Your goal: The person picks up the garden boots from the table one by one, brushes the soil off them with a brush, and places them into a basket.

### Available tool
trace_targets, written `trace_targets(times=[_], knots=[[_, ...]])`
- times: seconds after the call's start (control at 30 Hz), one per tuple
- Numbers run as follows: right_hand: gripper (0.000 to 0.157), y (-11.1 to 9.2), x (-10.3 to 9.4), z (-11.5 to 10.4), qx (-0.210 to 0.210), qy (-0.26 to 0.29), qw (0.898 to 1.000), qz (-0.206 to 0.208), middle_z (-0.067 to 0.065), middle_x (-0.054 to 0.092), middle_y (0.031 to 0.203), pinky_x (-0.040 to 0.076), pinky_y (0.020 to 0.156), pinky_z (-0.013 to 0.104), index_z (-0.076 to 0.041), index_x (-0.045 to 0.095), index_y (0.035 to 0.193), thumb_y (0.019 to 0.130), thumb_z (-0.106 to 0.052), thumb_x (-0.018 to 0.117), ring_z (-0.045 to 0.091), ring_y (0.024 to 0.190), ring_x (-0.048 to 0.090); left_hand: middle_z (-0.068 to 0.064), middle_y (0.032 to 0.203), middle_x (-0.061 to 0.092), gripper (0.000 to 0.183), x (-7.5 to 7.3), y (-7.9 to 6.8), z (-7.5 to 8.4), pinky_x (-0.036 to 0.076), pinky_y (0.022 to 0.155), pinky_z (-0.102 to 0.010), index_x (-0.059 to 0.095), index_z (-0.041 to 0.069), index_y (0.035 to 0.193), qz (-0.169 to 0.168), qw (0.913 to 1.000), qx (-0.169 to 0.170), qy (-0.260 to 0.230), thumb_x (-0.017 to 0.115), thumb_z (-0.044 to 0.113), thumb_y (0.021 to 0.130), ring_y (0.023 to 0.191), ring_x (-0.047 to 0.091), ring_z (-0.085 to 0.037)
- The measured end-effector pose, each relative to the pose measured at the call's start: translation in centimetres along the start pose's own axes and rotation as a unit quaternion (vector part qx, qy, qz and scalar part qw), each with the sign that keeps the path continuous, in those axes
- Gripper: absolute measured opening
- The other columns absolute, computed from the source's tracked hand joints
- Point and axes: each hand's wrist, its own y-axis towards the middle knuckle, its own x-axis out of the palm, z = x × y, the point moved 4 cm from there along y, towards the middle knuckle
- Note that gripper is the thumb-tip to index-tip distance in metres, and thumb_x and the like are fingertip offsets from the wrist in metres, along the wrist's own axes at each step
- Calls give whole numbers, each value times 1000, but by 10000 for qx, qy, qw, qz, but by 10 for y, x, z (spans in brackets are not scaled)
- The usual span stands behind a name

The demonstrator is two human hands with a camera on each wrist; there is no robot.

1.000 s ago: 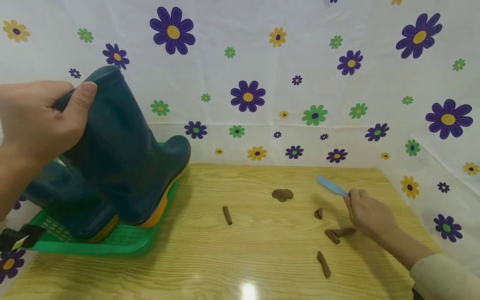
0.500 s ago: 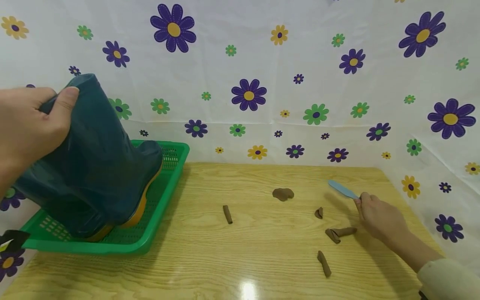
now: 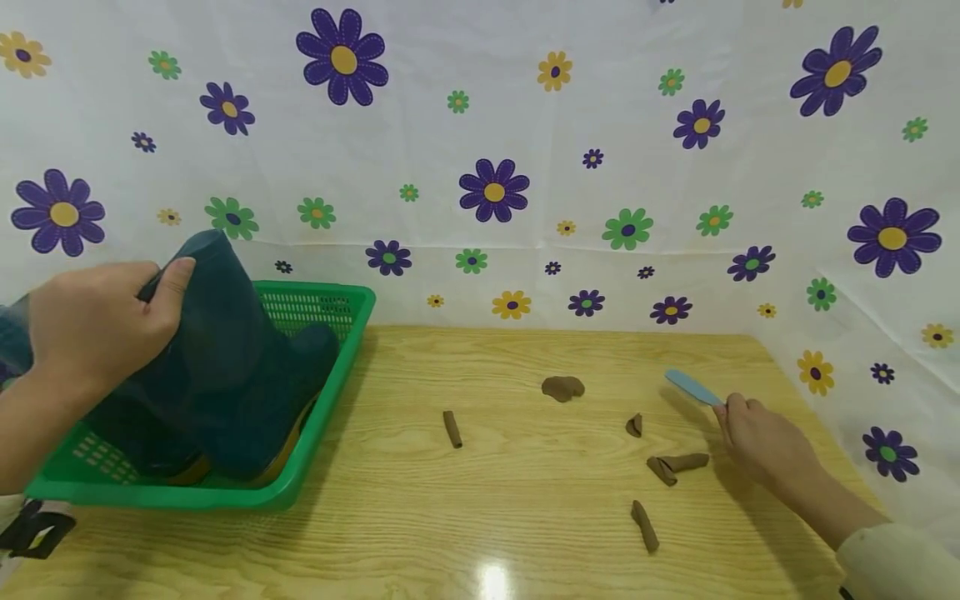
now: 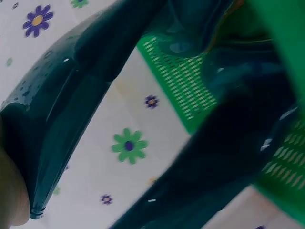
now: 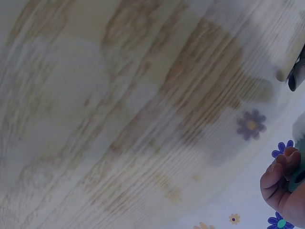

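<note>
My left hand [image 3: 105, 325] grips the top of a dark teal rubber boot [image 3: 240, 367] by its shaft, thumb on the outside. The boot has an orange-yellow sole and stands low in a green plastic basket [image 3: 172, 498], beside a second boot [image 3: 142, 437]. Whether its sole rests on the basket floor is hidden. In the left wrist view, the two boot shafts lean apart. My right hand [image 3: 768, 442] holds a light-blue, paddle-shaped tool [image 3: 693, 387] above the table, its broad end pointing away to the left. The fingers cover its other end.
Several brown, clay-like pieces lie on the wood-grain table [image 3: 480, 500]: a flat patch [image 3: 562, 387], a short roll [image 3: 452, 429], a small curl [image 3: 634, 426], a bent roll [image 3: 678, 467] and another roll [image 3: 644, 527]. A flower-patterned white cloth [image 3: 420, 150] hangs behind and to the right.
My left hand has lowered the boot into the basket and shifted it left overall. My right hand has drawn the blue tool slightly right and nearer. The brown pieces stay put.
</note>
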Motion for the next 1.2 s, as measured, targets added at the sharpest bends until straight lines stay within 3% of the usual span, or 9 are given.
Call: trace_targets(times=[0.13,0.23,0.4,0.47,0.6,0.7,0.8,0.97,1.2], knots=[[32,0,1,3,51,10,9999,-92,8,40,68,33,45,31,-1,41,85,109,-19,32,19,53,37,-7,44,30,65,14,-12,-7,21,39,-32,35,6,51,-225,9993,-295,-29,41,43,104,36,26,-20],[31,0,-1,6,96,-43,9999,-102,9,41,69,35,46,32,0,41,86,109,-19,33,20,54,39,-7,46,33,64,21,-12,-17,27,39,-34,42,4,54,-929,9931,-717,-79,42,42,105,39,32,-22],[30,-2,-1,7,195,-165,9995,-211,9,43,69,35,44,33,0,43,88,109,-19,34,21,54,40,-11,57,46,68,23,-9,-34,49,48,-47,57,-10,84,-2555,9553,-1489,-18,37,52,104,54,50,-30],[30,-2,1,7,194,-208,9992,-275,9,43,69,35,44,32,0,43,89,109,-20,33,20,54,40,-13,60,49,68,21,-9,-37,51,50,-49,55,-13,91,-2788,9466,-1617,52,40,52,102,56,51,-30],[29,-2,3,6,138,-236,9993,-249,8,43,69,34,43,31,0,43,89,109,-19,33,19,53,40,-29,82,56,55,17,-11,-36,53,66,-58,54,-14,97,-2413,9567,-1567,441,52,41,98,74,52,-42],[28,-1,4,4,51,-188,9996,-186,8,42,69,34,44,31,0,43,88,109,-17,35,19,53,39,-39,112,52,49,15,-13,-32,43,87,-70,54,-13,109,-1920,9674,-1465,756,57,34,95,100,45,-54],[28,0,5,6,-18,-140,9998,-154,9,43,69,35,45,31,1,43,87,109,-15,36,19,54,39,-40,118,51,48,16,-12,-23,40,90,-72,54,-11,112,-1602,9754,-1300,775,60,32,94,107,43,-57],[27,-1,6,7,-28,-16,9998,-210,10,45,72,36,47,31,3,45,90,108,-15,36,19,55,41,-37,111,59,45,23,-11,0,43,81,-69,59,-11,111,-1410,9851,-962,218,61,31,94,102,51,-56],[33,-1,12,10,346,308,9969,-634,11,49,74,38,48,33,0,45,90,108,-24,33,21,57,45,-33,125,58,53,48,-18,43,41,90,-69,57,-8,125,-1671,9793,-796,-818,54,38,100,114,53,-53]])
